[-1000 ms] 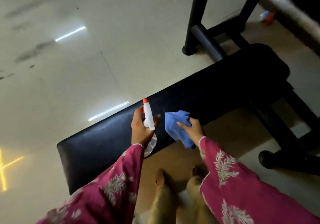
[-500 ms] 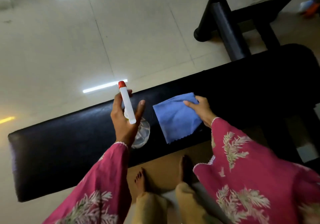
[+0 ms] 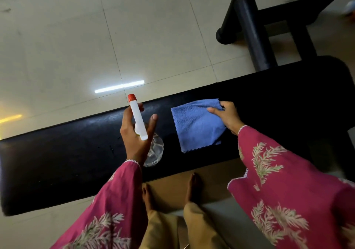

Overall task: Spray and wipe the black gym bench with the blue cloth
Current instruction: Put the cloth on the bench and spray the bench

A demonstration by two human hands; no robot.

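The black gym bench (image 3: 76, 156) runs across the view from lower left to upper right. My left hand (image 3: 135, 133) grips a spray bottle (image 3: 138, 122) above the bench's middle; the bottle has a white head, a red nozzle tip and a clear body that shows below my palm. A blue cloth (image 3: 196, 125) lies spread flat on the bench pad to the right of the bottle. My right hand (image 3: 227, 117) pinches the cloth's upper right corner. Pink patterned sleeves cover both forearms.
The bench's black metal frame (image 3: 251, 35) with a padded roller stands on the pale tiled floor (image 3: 57, 37) at the upper right. My bare feet (image 3: 194, 187) are on the floor against the bench's near edge.
The cloth, bunched in my right hand a second ago, now lies unfolded flat on the bench. The view has shifted so the bench sits more level and closer. My left hand keeps the bottle.
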